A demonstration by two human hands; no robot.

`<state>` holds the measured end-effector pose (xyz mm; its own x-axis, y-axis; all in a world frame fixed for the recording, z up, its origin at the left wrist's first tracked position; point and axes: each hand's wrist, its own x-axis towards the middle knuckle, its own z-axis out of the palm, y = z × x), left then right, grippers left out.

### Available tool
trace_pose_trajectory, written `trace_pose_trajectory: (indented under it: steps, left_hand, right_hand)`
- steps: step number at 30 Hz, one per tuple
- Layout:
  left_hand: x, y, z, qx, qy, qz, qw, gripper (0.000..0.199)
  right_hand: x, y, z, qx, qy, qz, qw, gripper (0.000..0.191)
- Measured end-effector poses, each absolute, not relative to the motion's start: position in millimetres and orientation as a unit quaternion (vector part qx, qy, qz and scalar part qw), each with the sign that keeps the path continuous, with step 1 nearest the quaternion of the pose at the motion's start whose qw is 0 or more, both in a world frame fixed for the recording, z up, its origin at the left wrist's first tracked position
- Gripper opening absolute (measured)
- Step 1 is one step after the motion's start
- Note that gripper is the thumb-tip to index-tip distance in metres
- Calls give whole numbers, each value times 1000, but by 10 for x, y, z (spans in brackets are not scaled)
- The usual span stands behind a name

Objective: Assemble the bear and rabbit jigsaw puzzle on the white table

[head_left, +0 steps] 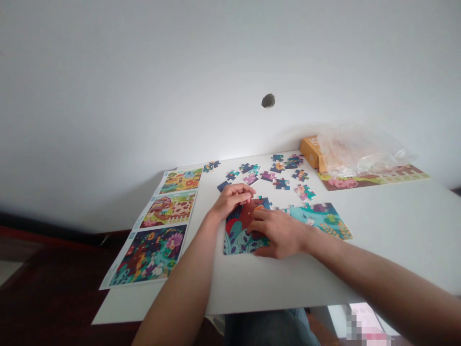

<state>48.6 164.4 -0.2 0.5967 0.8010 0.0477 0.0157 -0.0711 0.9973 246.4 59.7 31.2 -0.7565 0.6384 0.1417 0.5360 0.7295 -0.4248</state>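
A partly joined jigsaw puzzle [236,236] lies on the white table, showing a brown animal, dark sky and teal leaves. At its upper left edge is my left hand [232,201], thumb and fingers closed around a puzzle piece [253,195] that is mostly hidden. My right hand [276,233] rests on the puzzle's right side, fingers bent and thumb apart, touching the joined pieces. Beyond the right wrist, a teal joined section [326,221] is visible; the hand covers where the two sections come together. Several loose puzzle pieces [268,176] are scattered behind my hands.
To the left, a reference sheet [154,226] with three pictures overhangs the table edge. An orange box [310,150], a crumpled clear plastic bag [360,149] and a farm-picture puzzle [383,179] are at the back right. The wall [180,86] borders the table's back.
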Motion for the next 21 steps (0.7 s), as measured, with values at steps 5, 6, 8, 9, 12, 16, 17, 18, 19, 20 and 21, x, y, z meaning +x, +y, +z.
trace_pose_trajectory:
  steps: [5, 6, 8, 9, 12, 16, 17, 18, 19, 20, 21]
  left_hand:
    - [475, 1646, -6, 658, 313, 323, 604, 28]
    - [474, 1646, -5, 658, 313, 321, 605, 28]
    - [472, 1648, -2, 657, 313, 320, 607, 28]
    - [471, 1649, -1, 656, 312, 320, 608, 28]
    - [470, 1656, -6, 654, 308, 319, 613, 29]
    - [470, 1665, -17, 655, 306, 319, 612, 28]
    - [470, 1666, -18, 656, 306, 320, 611, 28]
    - [470, 1666, -19, 657, 306, 320, 610, 28]
    - [470, 1665, -19, 658, 305, 319, 610, 28]
    - [469, 1665, -19, 659, 304, 319, 610, 28]
    - [469, 1664, -19, 659, 303, 320, 610, 28]
  right_hand:
    - [2457, 590, 366, -318, -914, 195, 160, 44]
    - [2456, 584, 379, -318, -912, 201, 163, 41]
    - [2456, 568, 403, -326, -907, 208, 169, 38]
    - [2457, 559, 413, -331, -904, 208, 173, 38]
    - [2464, 545, 417, -333, -905, 201, 173, 36]
    - [2479, 564, 357, -308, -922, 190, 140, 24]
    - [2483, 571, 339, -308, -923, 188, 136, 23]
    - [2486, 577, 324, -309, -923, 186, 134, 23]
    - [2489, 581, 314, -311, -923, 185, 134, 23]
    - [2491, 582, 309, -311, -922, 186, 134, 23]
    - [2492, 582, 309, -312, -922, 186, 132, 24]
